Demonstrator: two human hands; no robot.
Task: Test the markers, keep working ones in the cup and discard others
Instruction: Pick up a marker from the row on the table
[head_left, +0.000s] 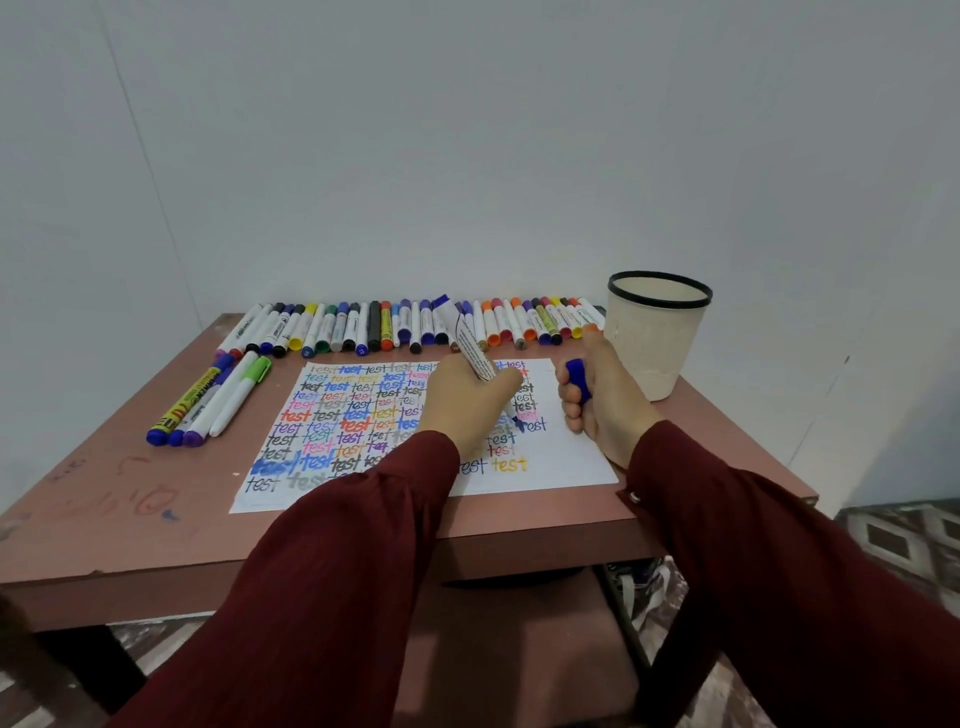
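My left hand (467, 397) grips an uncapped white marker with a blue tip (475, 353), its tip touching the white test sheet (566, 457) among many coloured "test" words. Its blue cap (577, 379) sits in the curled fingers of my right hand (602, 395), which rests on the sheet's right side. A cream cup with a black rim (657, 332) stands at the table's back right, just right of that hand. Along the back edge lies a long row of capped markers (395, 325).
Several markers (213, 397) lie apart at the left of the sheet. The brown table (130, 499) ends close to me and on the right. A white wall rises right behind the marker row. Tiled floor shows at the right.
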